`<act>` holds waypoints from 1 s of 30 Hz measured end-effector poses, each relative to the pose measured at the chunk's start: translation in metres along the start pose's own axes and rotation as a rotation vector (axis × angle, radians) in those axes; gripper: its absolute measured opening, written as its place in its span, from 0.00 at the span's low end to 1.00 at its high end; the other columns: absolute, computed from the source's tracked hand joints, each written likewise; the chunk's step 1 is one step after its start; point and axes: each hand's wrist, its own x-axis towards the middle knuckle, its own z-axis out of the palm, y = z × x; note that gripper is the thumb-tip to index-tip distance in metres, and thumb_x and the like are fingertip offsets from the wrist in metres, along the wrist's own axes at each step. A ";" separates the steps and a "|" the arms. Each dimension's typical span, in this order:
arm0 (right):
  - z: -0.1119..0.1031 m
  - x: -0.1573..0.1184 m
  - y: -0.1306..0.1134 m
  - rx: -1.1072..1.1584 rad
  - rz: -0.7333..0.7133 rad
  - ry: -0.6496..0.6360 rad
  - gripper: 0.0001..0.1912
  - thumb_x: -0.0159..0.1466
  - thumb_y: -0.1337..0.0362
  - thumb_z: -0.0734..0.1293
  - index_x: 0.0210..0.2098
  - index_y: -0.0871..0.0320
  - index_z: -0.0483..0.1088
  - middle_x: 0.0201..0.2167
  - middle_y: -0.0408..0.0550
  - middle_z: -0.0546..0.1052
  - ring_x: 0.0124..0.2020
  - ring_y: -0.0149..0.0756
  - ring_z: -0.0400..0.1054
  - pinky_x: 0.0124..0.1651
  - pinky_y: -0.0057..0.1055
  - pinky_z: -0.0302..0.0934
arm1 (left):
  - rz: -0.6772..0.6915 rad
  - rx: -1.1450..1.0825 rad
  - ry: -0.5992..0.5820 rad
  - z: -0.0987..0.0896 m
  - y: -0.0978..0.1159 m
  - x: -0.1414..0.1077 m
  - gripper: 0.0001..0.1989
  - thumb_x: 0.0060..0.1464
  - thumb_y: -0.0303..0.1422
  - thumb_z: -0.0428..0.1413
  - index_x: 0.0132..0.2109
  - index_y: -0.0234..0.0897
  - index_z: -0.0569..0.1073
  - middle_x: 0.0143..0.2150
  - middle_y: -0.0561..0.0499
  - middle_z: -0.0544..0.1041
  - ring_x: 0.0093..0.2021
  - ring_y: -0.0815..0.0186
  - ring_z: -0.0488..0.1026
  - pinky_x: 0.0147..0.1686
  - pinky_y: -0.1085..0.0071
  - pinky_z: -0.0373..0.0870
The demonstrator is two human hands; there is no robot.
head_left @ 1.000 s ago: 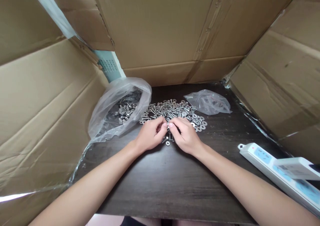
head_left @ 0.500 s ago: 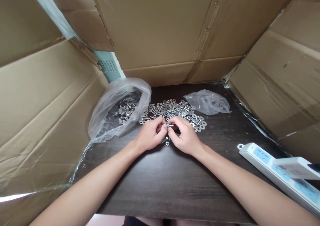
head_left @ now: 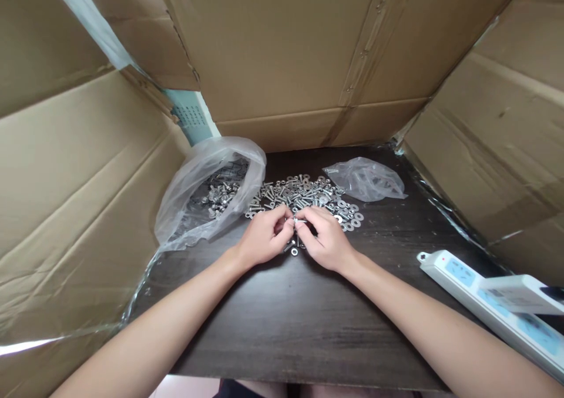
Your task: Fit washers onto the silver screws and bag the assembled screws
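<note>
My left hand (head_left: pixel 271 233) and my right hand (head_left: pixel 324 236) meet at the near edge of a pile of hardware, fingertips pinched together. Between them is a small silver bolt (head_left: pixel 301 221), its threaded shank pointing right. The left thumb and forefinger close on its left end, which they hide. My right thumb and forefinger pinch around the shank; whether a nut or washer sits there I cannot tell. Just below the fingers lies a loose nut (head_left: pixel 295 252). Behind spreads the pile of bolts, nuts and washers (head_left: pixel 304 195).
An open clear plastic bag (head_left: pixel 176 216) with bolts inside stands at the left. A smaller clear bag (head_left: pixel 370 181) lies at the back right. On the right, a white power strip (head_left: pixel 440 266) holds a plugged-in white adapter (head_left: pixel 515 292). Cardboard walls (head_left: pixel 282 51) enclose the dark table (head_left: pixel 286 327).
The right fingers have shifted slightly around the bolt. Both hands otherwise stay in the same place, and the pile looks unchanged.
</note>
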 end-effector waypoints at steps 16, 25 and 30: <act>-0.001 0.001 -0.002 -0.022 -0.032 0.023 0.11 0.71 0.66 0.59 0.30 0.54 0.61 0.26 0.45 0.70 0.30 0.38 0.64 0.38 0.36 0.58 | 0.072 0.055 0.018 0.001 -0.001 -0.003 0.06 0.62 0.33 0.52 0.40 0.35 0.72 0.21 0.60 0.61 0.22 0.72 0.58 0.27 0.74 0.55; -0.002 0.001 -0.008 0.061 0.013 0.061 0.13 0.72 0.66 0.58 0.30 0.54 0.60 0.26 0.44 0.68 0.29 0.36 0.64 0.35 0.33 0.57 | 0.111 0.115 0.046 0.000 0.002 -0.004 0.08 0.65 0.33 0.51 0.43 0.36 0.73 0.28 0.54 0.74 0.24 0.71 0.65 0.28 0.73 0.60; -0.002 0.001 -0.009 0.079 -0.026 0.111 0.11 0.70 0.67 0.60 0.29 0.55 0.62 0.24 0.42 0.67 0.27 0.34 0.62 0.33 0.31 0.55 | 0.119 0.188 0.027 -0.001 0.007 -0.007 0.06 0.60 0.33 0.52 0.43 0.37 0.71 0.30 0.54 0.75 0.24 0.70 0.67 0.27 0.73 0.60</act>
